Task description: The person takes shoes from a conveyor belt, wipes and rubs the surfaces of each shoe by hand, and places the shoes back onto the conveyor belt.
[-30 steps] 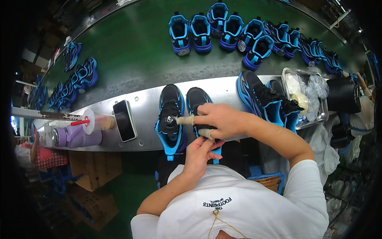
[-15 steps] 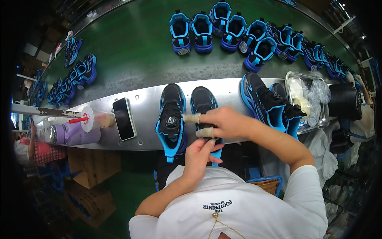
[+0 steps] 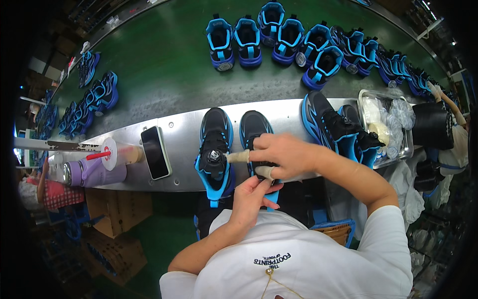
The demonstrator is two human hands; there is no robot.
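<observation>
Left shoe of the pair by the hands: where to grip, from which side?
Likely the heel collar, from the near left: the shoe lies toe-away, its open heel nearest and seemingly overhanging the bench, while the right hand crowds its right side.

A white, dark-lettered T-shirt [image 3: 318,256] and thin gold necklace [image 3: 269,272] are worn along with beige finger covers [image 3: 239,157]

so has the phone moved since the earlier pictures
No, the phone shows no shift either way against the bolt in the metal counter.
</observation>
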